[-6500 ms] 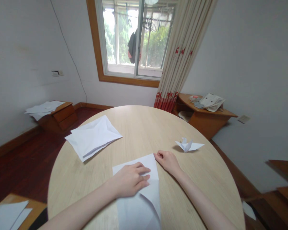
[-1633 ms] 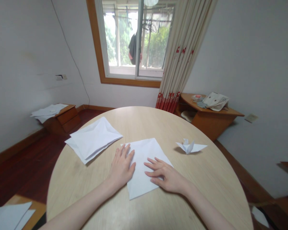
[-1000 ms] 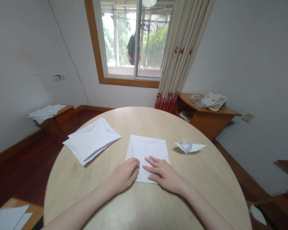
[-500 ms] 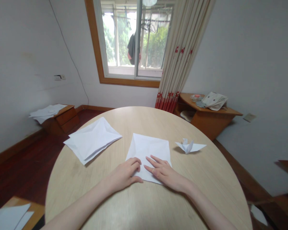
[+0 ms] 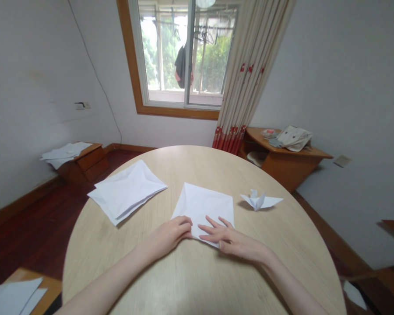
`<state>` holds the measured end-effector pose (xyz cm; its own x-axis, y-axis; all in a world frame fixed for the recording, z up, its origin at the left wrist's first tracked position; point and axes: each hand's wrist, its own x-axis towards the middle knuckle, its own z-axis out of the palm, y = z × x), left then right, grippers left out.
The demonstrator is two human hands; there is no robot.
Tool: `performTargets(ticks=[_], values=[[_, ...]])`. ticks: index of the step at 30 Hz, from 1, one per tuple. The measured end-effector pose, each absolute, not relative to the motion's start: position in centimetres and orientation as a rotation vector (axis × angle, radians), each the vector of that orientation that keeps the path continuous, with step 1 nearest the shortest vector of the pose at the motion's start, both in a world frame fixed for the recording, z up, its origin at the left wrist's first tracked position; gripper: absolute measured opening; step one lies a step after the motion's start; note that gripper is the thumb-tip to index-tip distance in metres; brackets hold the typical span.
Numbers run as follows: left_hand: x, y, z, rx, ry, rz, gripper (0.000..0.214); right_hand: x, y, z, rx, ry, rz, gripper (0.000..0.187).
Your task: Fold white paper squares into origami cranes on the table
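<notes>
left hand (image 5: 167, 236), right hand (image 5: 231, 243) on one paper sheet (image 5: 206, 205)

Probably a home: floral curtain (image 5: 249, 78), wooden drawer cabinet (image 5: 83, 165), clothes (image 5: 180, 61) hanging outside the window (image 5: 160, 57)

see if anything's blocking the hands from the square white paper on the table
Nothing visible does: the left hand and right hand both rest on the near edge of the square white paper. The folded paper and origami crane lie apart from it, to either side.
</notes>
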<state>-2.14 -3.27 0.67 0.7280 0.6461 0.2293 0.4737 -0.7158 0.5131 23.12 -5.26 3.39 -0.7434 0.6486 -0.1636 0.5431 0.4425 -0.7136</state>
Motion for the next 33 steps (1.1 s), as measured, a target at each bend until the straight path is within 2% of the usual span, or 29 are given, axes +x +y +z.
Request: performTargets(ticks=[4, 8, 11, 16, 23, 28, 33], values=[[-2.2, -3.0, 0.6, 2.456, 0.939, 0.559, 0.015, 23.3, -5.4, 4.4, -0.961, -2.478, 1.365, 0.075], [-2.4, -2.8, 0.5, 2.419, 0.990, 0.570, 0.015, 23.8, -5.7, 4.9, -1.183, -2.423, 1.427, 0.087], [-2.5, -2.7, 0.5, 2.398, 0.997, 0.567, 0.016, 24.2, -5.8, 4.9, -1.290, -2.373, 1.455, 0.078], [-2.6, -2.6, 0.3, 2.375, 0.992, 0.616, 0.020, 24.2, -5.5, 4.2, -1.254, -2.223, 1.447, 0.048], [-2.6, -2.6, 0.4, 2.380, 1.014, 0.624, 0.024, 24.3, -4.7, 2.4, -1.173, -1.923, 1.302, 0.044], [-2.4, -2.8, 0.8, 2.403, 1.018, 0.552, 0.025, 24.2, -4.2, 2.5, -1.304, -1.716, 1.190, 0.039], [-2.0, -3.3, 1.1, 2.501, 1.036, 0.520, 0.021, 24.2, -3.5, 1.9, -1.434, -1.693, 0.872, 0.034]])
